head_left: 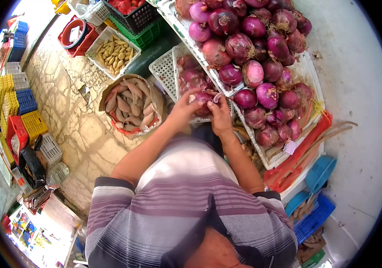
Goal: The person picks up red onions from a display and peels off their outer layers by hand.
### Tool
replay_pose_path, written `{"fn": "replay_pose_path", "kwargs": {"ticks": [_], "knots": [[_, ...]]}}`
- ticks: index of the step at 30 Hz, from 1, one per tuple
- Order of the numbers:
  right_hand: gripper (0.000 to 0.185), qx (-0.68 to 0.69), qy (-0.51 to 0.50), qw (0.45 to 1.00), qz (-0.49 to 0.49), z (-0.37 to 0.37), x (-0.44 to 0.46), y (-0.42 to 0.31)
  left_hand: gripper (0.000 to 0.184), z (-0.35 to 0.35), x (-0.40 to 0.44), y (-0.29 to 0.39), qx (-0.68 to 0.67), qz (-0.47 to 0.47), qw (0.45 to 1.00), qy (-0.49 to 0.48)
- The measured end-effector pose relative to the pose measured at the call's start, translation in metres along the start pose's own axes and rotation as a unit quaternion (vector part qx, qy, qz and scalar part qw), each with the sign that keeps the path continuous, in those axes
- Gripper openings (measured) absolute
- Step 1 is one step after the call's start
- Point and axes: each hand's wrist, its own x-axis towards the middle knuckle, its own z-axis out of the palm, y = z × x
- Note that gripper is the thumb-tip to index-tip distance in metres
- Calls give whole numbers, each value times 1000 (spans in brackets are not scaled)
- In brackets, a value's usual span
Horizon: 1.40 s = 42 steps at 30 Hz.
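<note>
My left hand [183, 110] is closed around a red onion [203, 98], held in front of my body. Beside it, my right hand [221, 117] pinches a curled strip of purple onion skin [217, 97] at the onion's right side. Below and behind the hands is a white perforated crate [164, 71] with more red onions [190, 73]. To the right, a big heap of red onions [253, 49] fills white trays [233, 92] that reach close to my right hand. The fingers partly cover the held onion.
A sack of sweet potatoes [130, 105] stands on the cracked stone floor [70, 116] at left. Behind it are a white crate of small yellowish roots [114, 53] and a red tub [71, 38]. Red netting [296, 156] and blue baskets [321, 173] lie at right.
</note>
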Motion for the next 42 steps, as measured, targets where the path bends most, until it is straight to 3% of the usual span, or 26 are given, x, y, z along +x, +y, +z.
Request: {"fn": "replay_pose_path", "kwargs": {"ticks": [10,13,16,25,28,31,32,33,34,35,36,37,40,42], "knots": [[46,-77,-21,997,-17,-1,-4,-9,51,-4,-1,0,2,13,998,-61],[42,-40,15,999,7,7,-6,-14,53,-4,3,-14,80,15,996,-36],[40,-61,17,998,-11,1,0,-9,51,1,1,-20,162,96,981,-44],[26,83,120,989,11,16,2,2,53,13,-10,-8,211,120,969,-39],[22,59,132,989,-14,9,6,15,54,9,-6,-18,188,101,976,-34],[26,-164,188,966,-65,-6,13,26,56,12,-7,-22,265,175,947,-41],[32,-24,192,981,12,-3,13,26,57,14,-8,-15,271,188,943,-53],[30,20,209,977,27,8,8,13,55,14,-6,-17,221,165,960,-49],[30,-63,222,973,4,17,4,2,53,14,-4,-19,170,143,974,-43],[30,-54,182,982,-12,6,6,14,51,15,-3,-19,97,109,988,-53],[30,-27,189,982,-6,16,3,4,49,17,-6,-11,130,85,987,-41],[31,-89,192,977,-33,8,2,13,47,9,3,-26,147,114,982,-41],[36,-101,189,977,-22,-7,5,32,31,16,3,-25,177,135,975,5],[39,-162,193,967,-33,-9,7,33,28,20,4,-26,142,107,984,12]]}}
